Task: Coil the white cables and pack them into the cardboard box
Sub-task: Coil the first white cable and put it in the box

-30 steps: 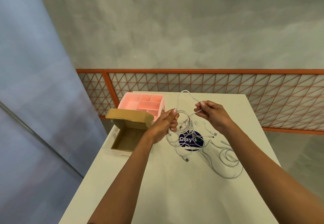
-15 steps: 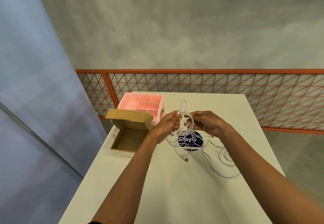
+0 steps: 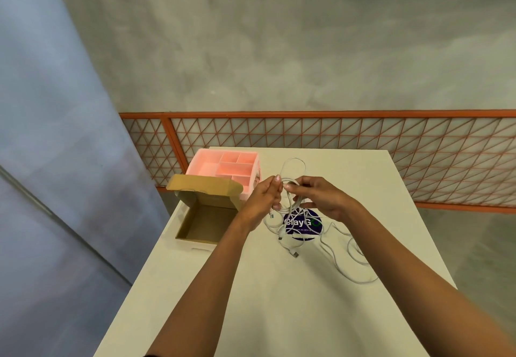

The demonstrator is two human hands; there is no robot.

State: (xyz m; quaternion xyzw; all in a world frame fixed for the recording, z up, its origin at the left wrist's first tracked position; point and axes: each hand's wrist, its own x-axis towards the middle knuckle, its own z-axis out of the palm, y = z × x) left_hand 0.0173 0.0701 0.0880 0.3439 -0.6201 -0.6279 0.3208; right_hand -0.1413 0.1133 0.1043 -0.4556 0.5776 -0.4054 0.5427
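Round dark-blue sticker [image 3: 303,225] on white counter [image 3: 251,287] reads "ClayG" in white, then green ring (likely final "o"); smaller line beneath unreadable, partly crossed by white cables [image 3: 290,233].

One wide-angle view, worn on the head, looks forward and down along the white table [image 3: 251,300] from its near edge toward its far edge, the orange lattice fence [image 3: 363,138] and the grey wall [image 3: 279,49]. The left hand [image 3: 262,199] and right hand [image 3: 324,199] are at arm's length.
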